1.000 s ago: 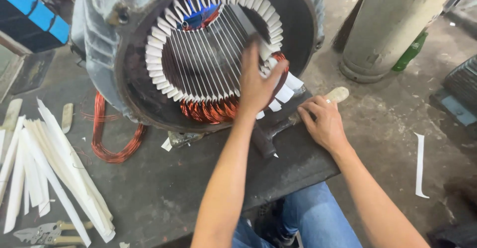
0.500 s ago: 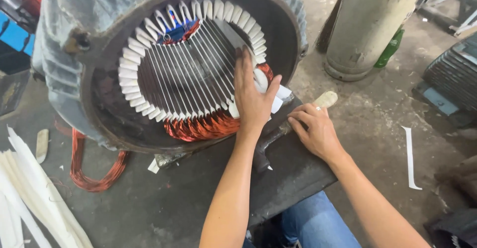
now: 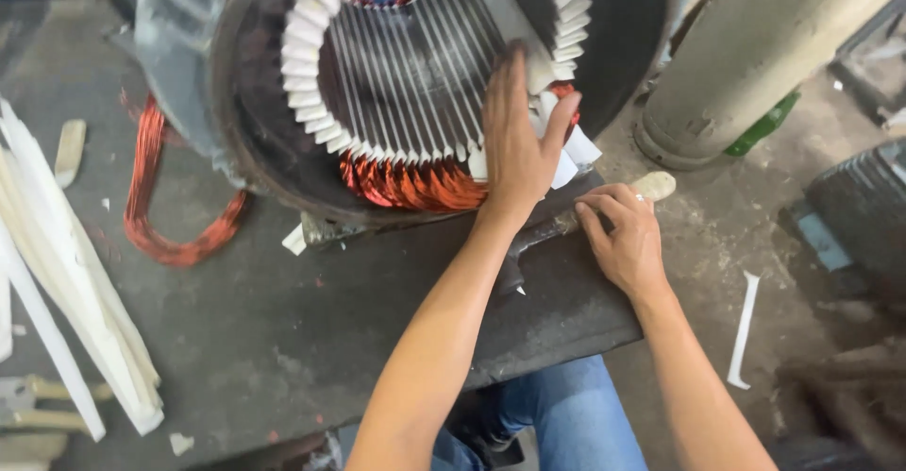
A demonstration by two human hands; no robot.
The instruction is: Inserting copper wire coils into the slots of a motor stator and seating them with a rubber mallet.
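A large motor stator point(image 3: 255, 141) lies on its side on the dark bench point(image 3: 311, 329). White insulation papers point(image 3: 307, 103) ring its slots, and copper winding point(image 3: 415, 183) shows at the bottom. My left hand point(image 3: 514, 150) lies flat against the lower right of the slots with its fingers spread, touching the white papers there. Beside it, my right hand point(image 3: 623, 235) is curled over the wooden handle of a hammer point(image 3: 656, 186) that lies on the bench edge.
A loose copper coil point(image 3: 170, 226) and long white paper strips point(image 3: 66, 282) lie at the left, with a small tool point(image 3: 28, 405) below. At the right stand a grey cylinder point(image 3: 755, 65), a green bottle point(image 3: 760, 126) and another motor point(image 3: 859, 207). A white strip point(image 3: 746, 329) lies on the floor.
The view has moved closer and to the right, so the stator fills more of the frame. My left hand has flattened against the slots. My right hand stays on the hammer handle.
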